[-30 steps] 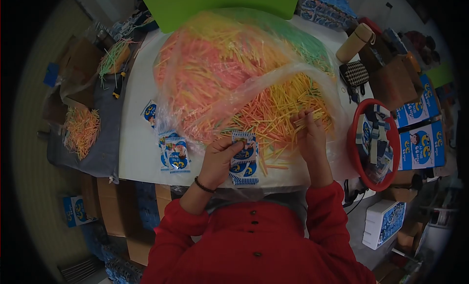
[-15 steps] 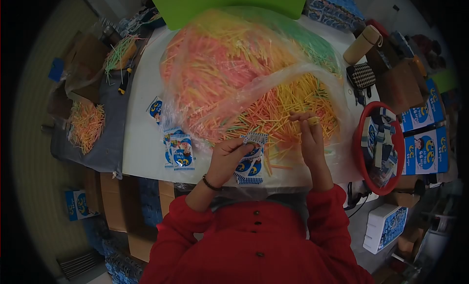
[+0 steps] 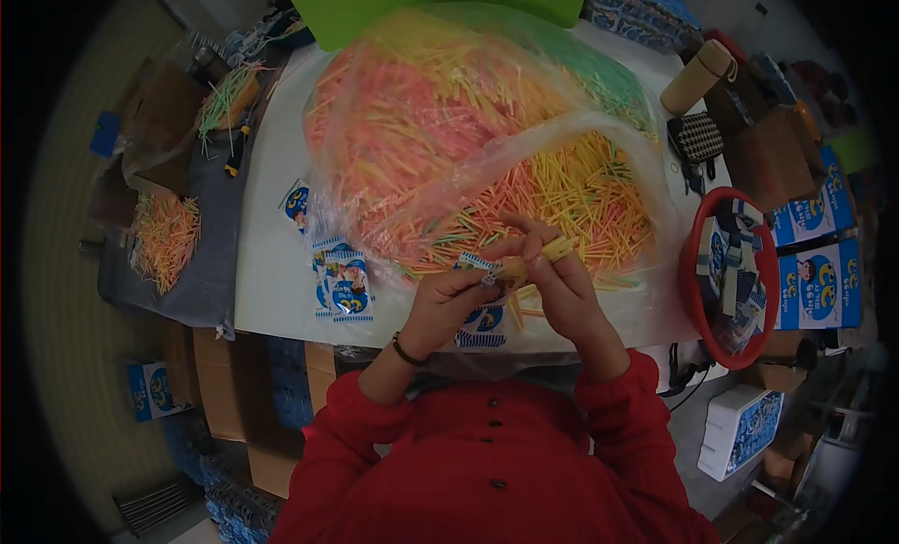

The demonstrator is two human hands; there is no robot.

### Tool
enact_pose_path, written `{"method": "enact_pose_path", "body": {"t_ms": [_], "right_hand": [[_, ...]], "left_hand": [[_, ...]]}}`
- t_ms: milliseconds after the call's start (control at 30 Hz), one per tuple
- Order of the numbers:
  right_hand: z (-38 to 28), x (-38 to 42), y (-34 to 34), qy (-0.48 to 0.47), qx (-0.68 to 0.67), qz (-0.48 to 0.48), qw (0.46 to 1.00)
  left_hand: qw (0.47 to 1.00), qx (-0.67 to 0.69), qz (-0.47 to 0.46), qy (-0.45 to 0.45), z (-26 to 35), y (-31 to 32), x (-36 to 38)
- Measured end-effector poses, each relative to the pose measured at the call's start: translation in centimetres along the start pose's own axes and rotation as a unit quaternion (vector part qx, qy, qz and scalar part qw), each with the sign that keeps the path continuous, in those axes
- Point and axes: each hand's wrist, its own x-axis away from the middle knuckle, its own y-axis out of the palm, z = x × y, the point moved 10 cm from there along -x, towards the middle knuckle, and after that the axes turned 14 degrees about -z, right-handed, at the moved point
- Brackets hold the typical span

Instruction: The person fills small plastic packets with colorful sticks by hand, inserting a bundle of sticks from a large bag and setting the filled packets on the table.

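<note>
Small blue-and-white packet (image 3: 479, 269), cartoon print, pinched at its top edge in the left hand (image 3: 440, 305), above a short stack of like packets (image 3: 482, 327) at the table's near edge. Right hand (image 3: 562, 291) closed on a thin bundle of yellow sticks (image 3: 538, 257), tips at the packet mouth. A half second ago the hands were apart, the right out over the stick pile (image 3: 552, 198); now they meet. Beyond, the clear bag (image 3: 449, 104) of mixed sticks.

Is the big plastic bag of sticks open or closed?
Open: the plastic bag gapes toward the person, and loose sticks lie exposed at its mouth.
</note>
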Motion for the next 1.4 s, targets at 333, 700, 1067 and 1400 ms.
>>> {"method": "enact_pose_path", "body": {"t_ms": [333,700,1067,1400], "right_hand": [[-1.7,-0.1,-0.3,-0.041,-0.036,-0.014,0.998],[0.5,0.7,1.6,0.098,0.266,-0.097,0.954],[-3.5,0.8,0.0,0.046,0.416,0.02,0.908],[-3.0,7.0,-9.5,0.113,0.344,0.225,0.904]], "left_hand": [[0.999,-0.022,-0.034,0.013,0.7,0.8,-0.3],[0.999,0.016,-0.015,0.042,-0.1,0.8,-0.3],[0.988,-0.011,-0.002,0.156,5.1,1.3,-0.5],[0.893,-0.304,0.332,0.021,3.4,-12.3,10.2]]}}
